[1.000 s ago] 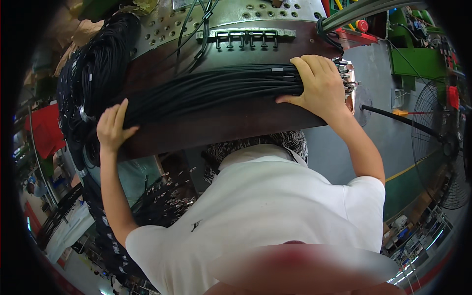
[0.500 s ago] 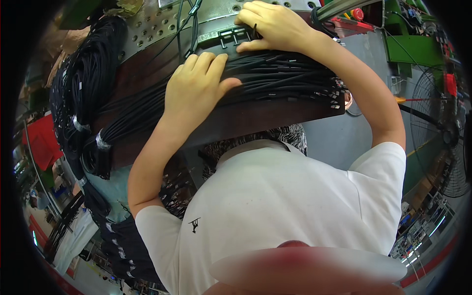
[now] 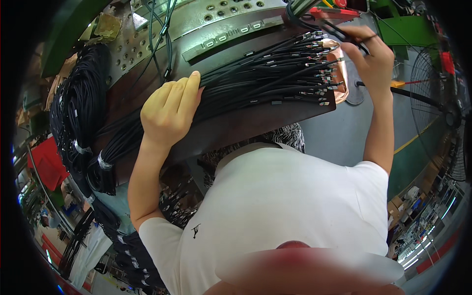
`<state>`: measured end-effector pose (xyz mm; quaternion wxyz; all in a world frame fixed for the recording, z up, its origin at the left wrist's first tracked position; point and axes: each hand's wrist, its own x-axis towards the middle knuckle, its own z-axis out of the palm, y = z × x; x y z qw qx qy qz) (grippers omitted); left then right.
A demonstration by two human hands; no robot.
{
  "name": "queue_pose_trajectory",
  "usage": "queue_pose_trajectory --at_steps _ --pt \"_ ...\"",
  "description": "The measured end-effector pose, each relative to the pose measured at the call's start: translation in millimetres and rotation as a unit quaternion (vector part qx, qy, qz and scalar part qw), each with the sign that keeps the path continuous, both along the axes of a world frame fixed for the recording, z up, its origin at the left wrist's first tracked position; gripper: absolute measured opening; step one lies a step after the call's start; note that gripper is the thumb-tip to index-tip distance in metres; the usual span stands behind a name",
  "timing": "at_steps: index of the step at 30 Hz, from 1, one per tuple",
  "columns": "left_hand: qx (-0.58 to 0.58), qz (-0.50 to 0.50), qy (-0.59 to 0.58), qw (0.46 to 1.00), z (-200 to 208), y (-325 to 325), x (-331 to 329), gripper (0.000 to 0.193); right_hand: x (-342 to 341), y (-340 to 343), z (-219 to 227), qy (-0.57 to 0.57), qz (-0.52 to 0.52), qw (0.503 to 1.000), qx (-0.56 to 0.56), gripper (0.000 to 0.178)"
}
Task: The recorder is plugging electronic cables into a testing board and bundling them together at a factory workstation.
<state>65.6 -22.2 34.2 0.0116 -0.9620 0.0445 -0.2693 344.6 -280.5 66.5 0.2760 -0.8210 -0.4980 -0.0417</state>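
Clock directions are read from the centre of the view. The left hand (image 3: 169, 110), at ten o'clock, lies over a long bundle of thin black cables (image 3: 255, 81), its fingers drawn together and the index fingertip pointing toward one o'clock; whether they are clamped on the cables, I cannot tell. The bundle fans out toward one o'clock along a dark brown tabletop (image 3: 223, 125), its small silvery connector ends beside a shiny copper-coloured sheet (image 3: 340, 73) at two o'clock. Farther out at two o'clock, the right hand (image 3: 369, 56) has thumb and fingers closed on a slender black object (image 3: 339, 33), blurred. A narrow greenish metal strip with small rectangular fittings (image 3: 233, 37) sits at twelve, beyond the bundle. A thick coil of black cable (image 3: 81, 93) lies between nine and ten, and a clear plastic tie (image 3: 104, 161) circles the bundle's near-nine-o'clock end. A black wire-caged fan (image 3: 450, 118) stands at three.
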Motion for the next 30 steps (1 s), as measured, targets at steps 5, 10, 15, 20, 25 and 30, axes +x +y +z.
queue_pose_trajectory --at_steps 5,10,15,20,25,30 --pt "0.017 -0.037 0.062 0.997 14 13 10 0.013 -12 -77 -52 -0.279 -0.196 0.927 -0.159 0.039" --pt "-0.172 0.003 0.234 0.957 34 10 17 0.012 -97 -38 -47 -0.042 0.042 0.993 0.105 0.024" --pt "-0.307 0.000 0.297 0.904 50 8 20 0.014 -128 12 -64 -0.005 0.201 0.966 0.163 0.022" --pt "-0.621 0.008 0.499 0.605 43 -24 97 0.030 -130 23 -71 -0.030 0.190 0.975 0.107 0.027" --pt "-0.689 -0.101 0.430 0.575 26 -57 115 0.025 -128 15 -69 0.077 0.182 0.969 0.144 0.018" --pt "-0.798 -0.088 0.201 0.561 29 -79 58 0.022 -113 9 -47 0.320 0.106 0.901 0.274 0.046"
